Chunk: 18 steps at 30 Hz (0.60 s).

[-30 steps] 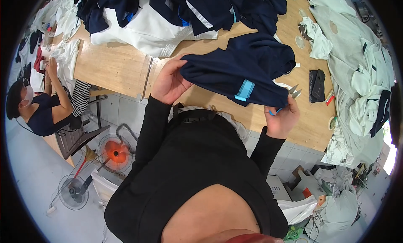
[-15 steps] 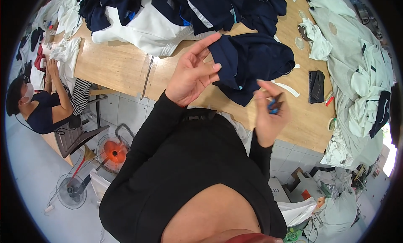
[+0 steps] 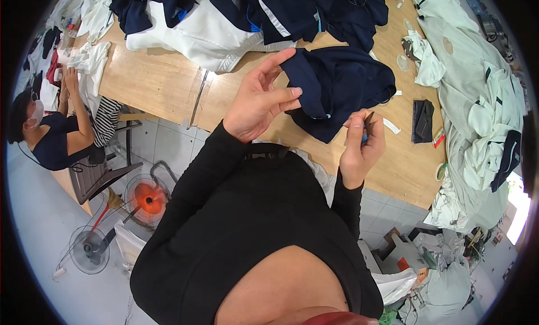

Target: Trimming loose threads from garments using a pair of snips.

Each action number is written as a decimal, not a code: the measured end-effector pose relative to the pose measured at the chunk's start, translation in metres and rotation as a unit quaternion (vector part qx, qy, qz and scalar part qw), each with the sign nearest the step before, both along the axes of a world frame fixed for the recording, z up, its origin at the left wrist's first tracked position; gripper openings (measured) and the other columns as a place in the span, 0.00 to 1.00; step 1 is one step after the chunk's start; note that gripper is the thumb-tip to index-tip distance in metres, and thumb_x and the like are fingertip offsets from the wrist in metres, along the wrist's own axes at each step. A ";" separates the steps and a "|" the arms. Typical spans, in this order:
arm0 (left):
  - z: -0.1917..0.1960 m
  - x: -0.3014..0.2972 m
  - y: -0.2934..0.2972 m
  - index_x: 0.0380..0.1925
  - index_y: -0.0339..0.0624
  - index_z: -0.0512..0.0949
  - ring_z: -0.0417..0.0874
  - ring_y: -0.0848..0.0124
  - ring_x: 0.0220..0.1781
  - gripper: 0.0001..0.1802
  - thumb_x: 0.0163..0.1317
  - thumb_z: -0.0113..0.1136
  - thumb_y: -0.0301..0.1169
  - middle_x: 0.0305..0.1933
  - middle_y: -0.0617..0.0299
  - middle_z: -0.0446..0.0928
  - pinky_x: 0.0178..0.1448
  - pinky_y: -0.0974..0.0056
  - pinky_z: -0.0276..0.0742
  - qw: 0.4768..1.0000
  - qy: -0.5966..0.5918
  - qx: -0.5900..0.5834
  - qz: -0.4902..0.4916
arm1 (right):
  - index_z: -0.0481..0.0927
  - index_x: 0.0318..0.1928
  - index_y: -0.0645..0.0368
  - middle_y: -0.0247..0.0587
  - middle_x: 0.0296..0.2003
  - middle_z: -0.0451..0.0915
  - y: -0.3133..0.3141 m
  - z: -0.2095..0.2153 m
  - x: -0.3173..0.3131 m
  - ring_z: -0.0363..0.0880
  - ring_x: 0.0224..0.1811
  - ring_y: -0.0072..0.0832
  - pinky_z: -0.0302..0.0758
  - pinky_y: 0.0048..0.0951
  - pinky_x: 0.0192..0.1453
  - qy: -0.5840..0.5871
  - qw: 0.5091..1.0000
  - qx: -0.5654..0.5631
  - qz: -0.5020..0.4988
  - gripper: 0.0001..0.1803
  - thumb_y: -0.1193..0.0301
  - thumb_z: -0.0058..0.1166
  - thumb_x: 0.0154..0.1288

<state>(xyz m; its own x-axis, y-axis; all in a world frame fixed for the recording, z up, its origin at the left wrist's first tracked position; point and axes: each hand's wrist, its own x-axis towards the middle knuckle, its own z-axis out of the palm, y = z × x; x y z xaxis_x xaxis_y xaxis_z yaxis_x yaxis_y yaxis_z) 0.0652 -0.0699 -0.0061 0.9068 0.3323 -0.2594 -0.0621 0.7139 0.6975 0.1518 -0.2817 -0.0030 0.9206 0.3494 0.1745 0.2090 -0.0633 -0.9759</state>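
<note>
Navy garment (image 3: 342,89) lies at one o'clock of the left hand (image 3: 261,97), which pinches its edge; right hand (image 3: 362,140), at five o'clock, grips a small blue-handled tool (image 3: 366,128).

One long pale wooden bench (image 3: 163,83) carries everything. Two bare hands are up over it, the left hand (image 3: 259,100) and the right hand (image 3: 359,142). One dark navy cloth garment (image 3: 342,83) hangs between them. Two round floor fans (image 3: 147,197) stand below, and one seated person (image 3: 53,137) works nearby.
</note>
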 end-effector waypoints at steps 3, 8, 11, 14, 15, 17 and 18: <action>0.011 0.001 -0.003 0.81 0.38 0.65 0.89 0.73 0.50 0.42 0.68 0.67 0.11 0.77 0.59 0.66 0.55 0.64 0.93 1.000 0.014 -0.003 -0.008 | 0.87 0.44 0.63 0.32 0.37 0.82 0.007 0.006 -0.001 0.74 0.30 0.17 0.69 0.22 0.36 -0.100 0.993 -0.065 0.014 0.05 0.81 0.68 0.70; 0.015 0.005 -0.004 0.82 0.35 0.64 0.91 0.71 0.52 0.43 0.68 0.68 0.12 0.84 0.53 0.60 0.53 0.64 0.94 0.999 0.015 0.039 -0.030 | 0.91 0.46 0.61 0.40 0.37 0.83 0.030 0.014 -0.006 0.81 0.32 0.28 0.75 0.28 0.35 -0.213 0.971 -0.089 0.064 0.15 0.87 0.75 0.59; 0.025 0.007 -0.008 0.81 0.38 0.66 0.92 0.73 0.50 0.42 0.69 0.66 0.11 0.83 0.56 0.65 0.54 0.64 0.94 0.999 0.035 0.038 -0.006 | 0.90 0.44 0.61 0.40 0.38 0.84 0.025 0.014 -0.001 0.82 0.34 0.31 0.76 0.28 0.36 -0.233 0.969 -0.065 0.053 0.15 0.88 0.74 0.58; 0.026 0.008 -0.010 0.82 0.38 0.65 0.92 0.72 0.51 0.43 0.68 0.67 0.11 0.84 0.56 0.63 0.55 0.63 0.94 0.999 0.028 0.035 0.006 | 0.86 0.44 0.64 0.40 0.37 0.82 0.013 0.014 0.003 0.74 0.31 0.23 0.66 0.22 0.33 -0.274 0.958 -0.054 0.066 0.05 0.84 0.67 0.70; 0.025 0.007 -0.010 0.82 0.38 0.65 0.92 0.72 0.51 0.43 0.68 0.67 0.11 0.84 0.56 0.63 0.55 0.63 0.94 0.999 0.027 0.036 0.006 | 0.86 0.44 0.64 0.40 0.37 0.82 0.009 0.015 0.001 0.74 0.31 0.23 0.66 0.22 0.33 -0.276 0.957 -0.053 0.066 0.05 0.84 0.67 0.70; 0.022 0.007 -0.010 0.83 0.37 0.64 0.92 0.71 0.50 0.45 0.67 0.68 0.11 0.86 0.55 0.62 0.54 0.63 0.94 0.999 0.002 0.047 0.020 | 0.85 0.43 0.63 0.39 0.39 0.84 -0.002 0.013 -0.004 0.75 0.33 0.20 0.66 0.21 0.34 -0.197 0.976 -0.040 0.084 0.04 0.83 0.65 0.72; 0.022 0.008 -0.010 0.83 0.37 0.64 0.92 0.71 0.50 0.45 0.67 0.68 0.11 0.86 0.55 0.62 0.54 0.63 0.94 0.999 -0.001 0.047 0.018 | 0.85 0.42 0.61 0.33 0.27 0.79 -0.005 0.010 -0.009 0.74 0.27 0.23 0.71 0.25 0.34 -0.162 0.984 -0.058 0.039 0.06 0.81 0.69 0.68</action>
